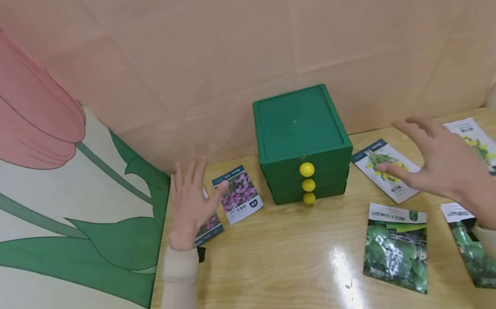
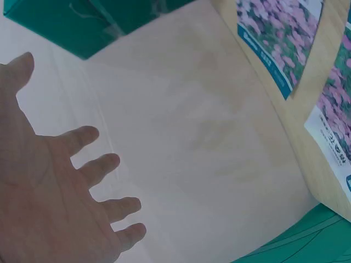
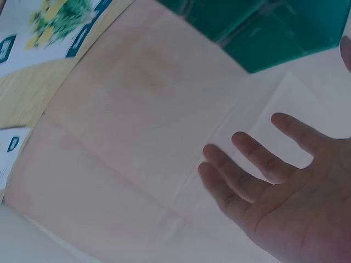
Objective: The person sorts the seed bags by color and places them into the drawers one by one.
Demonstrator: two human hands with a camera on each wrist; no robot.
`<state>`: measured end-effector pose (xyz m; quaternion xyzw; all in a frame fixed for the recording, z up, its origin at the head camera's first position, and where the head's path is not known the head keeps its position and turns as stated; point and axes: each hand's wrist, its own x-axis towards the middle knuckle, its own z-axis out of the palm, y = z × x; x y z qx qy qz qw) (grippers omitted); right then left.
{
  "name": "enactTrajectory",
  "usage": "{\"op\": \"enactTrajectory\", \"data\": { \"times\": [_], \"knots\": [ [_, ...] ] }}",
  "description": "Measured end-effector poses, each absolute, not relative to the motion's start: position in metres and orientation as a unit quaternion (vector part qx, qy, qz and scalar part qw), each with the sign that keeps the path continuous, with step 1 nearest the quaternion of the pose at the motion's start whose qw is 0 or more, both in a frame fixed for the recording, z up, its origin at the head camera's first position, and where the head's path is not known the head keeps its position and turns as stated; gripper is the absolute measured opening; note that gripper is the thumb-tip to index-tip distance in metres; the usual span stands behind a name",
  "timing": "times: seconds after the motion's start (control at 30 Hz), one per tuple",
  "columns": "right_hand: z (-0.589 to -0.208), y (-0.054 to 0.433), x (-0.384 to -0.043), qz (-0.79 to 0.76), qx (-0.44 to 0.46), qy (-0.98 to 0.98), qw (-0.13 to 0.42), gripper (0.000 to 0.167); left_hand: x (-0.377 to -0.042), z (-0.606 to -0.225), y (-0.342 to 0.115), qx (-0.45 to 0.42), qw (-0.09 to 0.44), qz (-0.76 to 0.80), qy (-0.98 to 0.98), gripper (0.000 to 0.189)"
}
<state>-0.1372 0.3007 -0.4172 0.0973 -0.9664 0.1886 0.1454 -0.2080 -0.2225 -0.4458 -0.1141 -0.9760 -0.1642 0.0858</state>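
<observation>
My left hand (image 1: 191,202) is raised with spread fingers, overlapping a purple-flowered seed packet (image 1: 209,227) in the head view. A second purple-flowered packet (image 1: 240,194) lies beside it. Fingers apart and holding nothing, my right hand (image 1: 447,165) hovers over the right side, between two yellow-flowered packets, one near the cabinet (image 1: 387,170) and one far right (image 1: 485,145). At the back, between the hands, stands a small green drawer cabinet (image 1: 300,124) with three yellow round knobs (image 1: 307,169); its drawers look closed. In both wrist views, the palms and separated fingers hold nothing.
Two green-pictured packets lie at the right front, a wide one (image 1: 397,250) and a narrow one (image 1: 475,247) partly behind the right forearm. A pinkish cloth (image 1: 213,62) hangs behind the wooden table (image 1: 269,282). A tulip-painted panel (image 1: 41,211) borders the left edge.
</observation>
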Motion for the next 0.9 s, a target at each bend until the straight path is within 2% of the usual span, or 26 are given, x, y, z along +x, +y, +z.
{"op": "enactTrajectory", "data": {
  "times": [0.17,0.3,0.67,0.9],
  "knots": [
    [-0.418,0.282,-0.127,0.230,0.099,-0.956,0.155,0.098,-0.204,-0.443,-0.215,-0.138,0.078,-0.200,-0.967,0.089],
    [-0.421,0.268,-0.120,0.263,0.122,-0.939,0.186,0.089,-0.198,-0.441,-0.206,-0.158,0.067,-0.243,-0.955,0.084],
    [-0.427,0.241,-0.117,0.297,0.169,-0.905,0.252,0.071,-0.198,-0.442,-0.185,-0.212,0.092,-0.301,-0.925,0.073],
    [-0.431,0.227,-0.121,0.338,0.203,-0.880,0.265,0.067,-0.199,-0.443,-0.176,-0.229,0.099,-0.320,-0.914,0.084]
  ]
}}
